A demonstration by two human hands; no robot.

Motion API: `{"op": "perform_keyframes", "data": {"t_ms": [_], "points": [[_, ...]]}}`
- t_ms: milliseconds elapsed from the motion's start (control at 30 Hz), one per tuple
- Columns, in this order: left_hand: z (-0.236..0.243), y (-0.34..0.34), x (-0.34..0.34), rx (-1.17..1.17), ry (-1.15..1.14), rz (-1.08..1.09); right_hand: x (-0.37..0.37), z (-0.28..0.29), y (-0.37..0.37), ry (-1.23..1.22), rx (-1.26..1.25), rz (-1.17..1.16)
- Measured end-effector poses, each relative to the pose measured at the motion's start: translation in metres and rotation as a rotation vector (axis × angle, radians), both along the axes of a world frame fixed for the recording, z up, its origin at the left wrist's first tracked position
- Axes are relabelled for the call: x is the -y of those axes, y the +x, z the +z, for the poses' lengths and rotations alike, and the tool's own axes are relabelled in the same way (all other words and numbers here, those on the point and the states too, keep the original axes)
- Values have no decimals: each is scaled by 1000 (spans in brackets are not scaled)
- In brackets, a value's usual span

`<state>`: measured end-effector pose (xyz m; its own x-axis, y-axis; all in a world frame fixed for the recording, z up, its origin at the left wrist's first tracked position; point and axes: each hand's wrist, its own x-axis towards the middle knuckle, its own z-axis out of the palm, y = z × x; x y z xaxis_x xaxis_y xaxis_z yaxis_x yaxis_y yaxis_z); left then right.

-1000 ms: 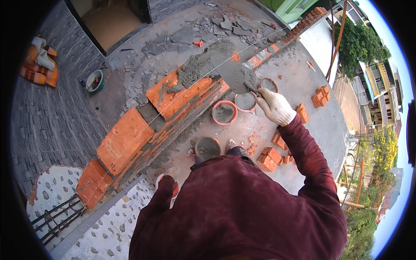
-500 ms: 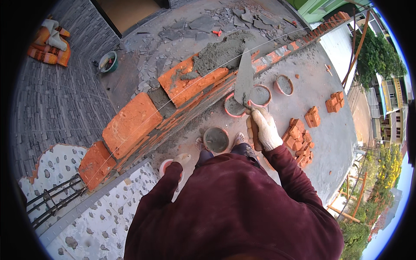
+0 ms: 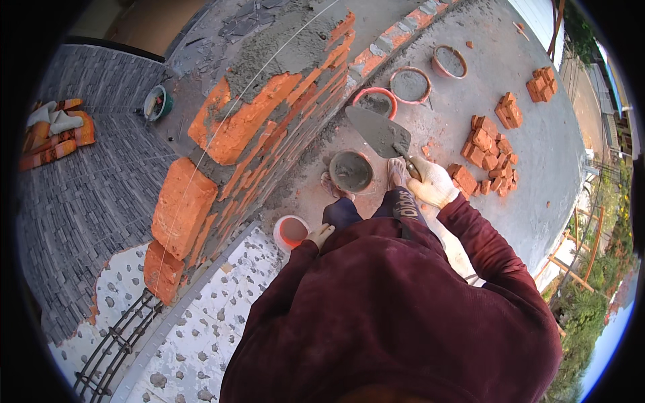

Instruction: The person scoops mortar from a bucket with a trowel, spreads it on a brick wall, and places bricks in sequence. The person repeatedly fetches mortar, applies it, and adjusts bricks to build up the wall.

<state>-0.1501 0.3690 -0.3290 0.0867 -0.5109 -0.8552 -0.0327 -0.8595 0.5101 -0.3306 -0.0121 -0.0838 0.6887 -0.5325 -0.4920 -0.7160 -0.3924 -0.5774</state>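
My right hand (image 3: 432,185), in a pale work glove, is closed round the handle of a pointing-shaped brick trowel (image 3: 375,130). Its grey blade, smeared with mortar, hangs above the floor between the wall and my feet. My left hand (image 3: 321,235) hangs low by my thigh, fingers loosely extended and nothing seen in it; the sleeve hides part of it. Wet mortar (image 3: 279,50) covers the far top of the brick wall (image 3: 269,151). Nearer along it lie bare orange bricks (image 3: 176,205). A mortar bucket (image 3: 351,171) stands by my feet.
A taut string (image 3: 232,107) runs along the wall top. Beyond it stand a red-rimmed mortar tub (image 3: 377,102) and another tub (image 3: 410,85). A red-and-white bucket (image 3: 291,232) is near my left hand. Broken bricks (image 3: 489,151) lie at right; rebar (image 3: 117,346) sticks out lower left.
The trowel has come away from the wall top, lower and toward my right side. My left hand has drawn in to my thigh. The view has shifted, with the wall now farther left.
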Motion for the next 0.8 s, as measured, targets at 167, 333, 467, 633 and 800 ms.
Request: {"op": "perform_keyframes", "data": {"t_ms": [167, 333, 467, 633, 800], "points": [[3, -25, 11, -53, 182, -202, 105, -202, -74, -247, -435, 193], [16, -88, 56, 316, 259, -355, 207, -374, -12, -426, -517, 186], [-68, -92, 104, 348, -19, -193, 274, -493, 59, -607, -542, 104], [-221, -74, 255, -204, -34, 818, 301, -572, 128, -712, -579, 358], [-347, -82, 407, -418, -8, 1224, 233, -632, 118, -454, -477, 534]]}}
